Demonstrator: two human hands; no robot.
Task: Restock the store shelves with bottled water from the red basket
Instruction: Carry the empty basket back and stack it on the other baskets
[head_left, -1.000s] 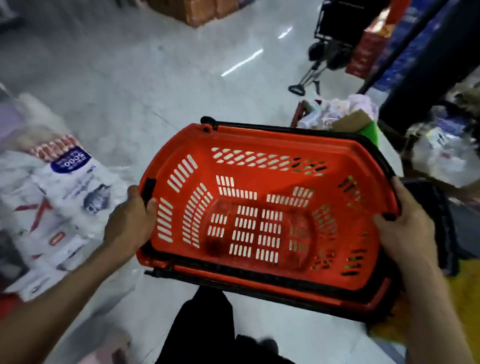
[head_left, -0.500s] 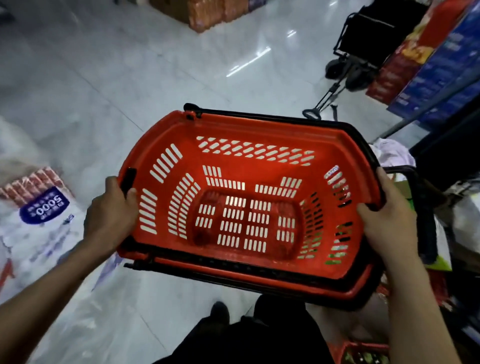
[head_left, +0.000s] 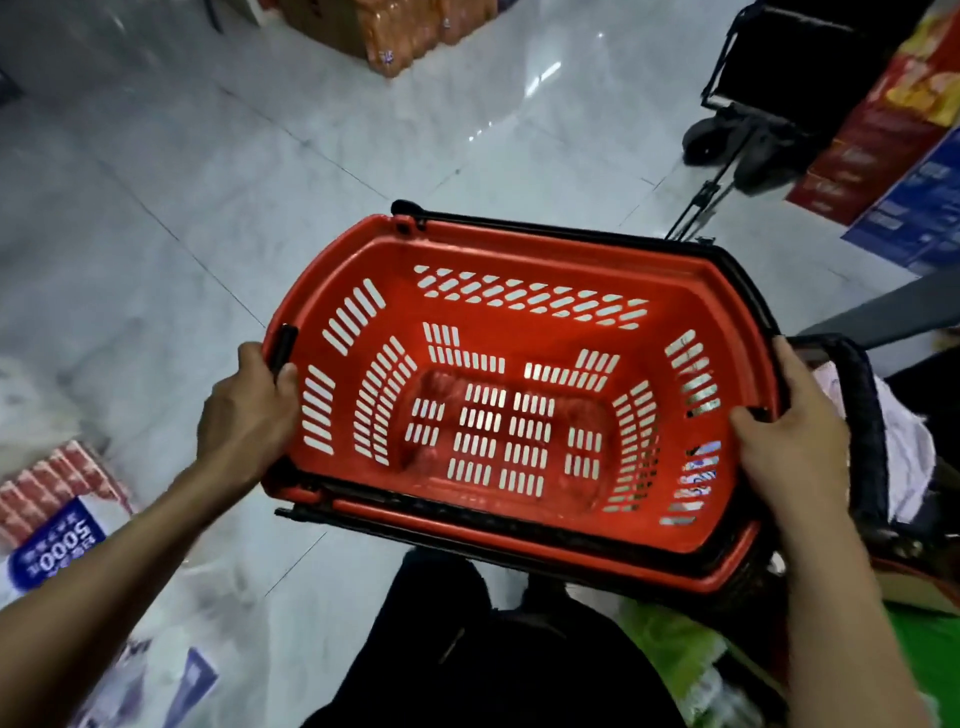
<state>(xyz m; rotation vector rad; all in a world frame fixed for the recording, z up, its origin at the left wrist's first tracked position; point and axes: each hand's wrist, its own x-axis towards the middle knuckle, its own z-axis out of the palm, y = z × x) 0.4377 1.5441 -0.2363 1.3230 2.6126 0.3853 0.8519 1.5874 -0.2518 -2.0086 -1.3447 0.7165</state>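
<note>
Head cam looks straight down into the slotted red plastic basket (head_left: 519, 405), and it's totally empty, no water bottles anywhere in it. Left hand (head_left: 249, 415) is clamped on the left rim, right hand (head_left: 795, 452) wrapped round the right rim, basket held up over the pale marble-look floor tiles (head_left: 260, 182). Honestly the risk looks like tripping: printed plastic sacks (head_left: 57, 545) lie on the floor just left and a black folding trolley (head_left: 748, 124) stands ahead right, with the basket blocking the view of the feet.
</note>
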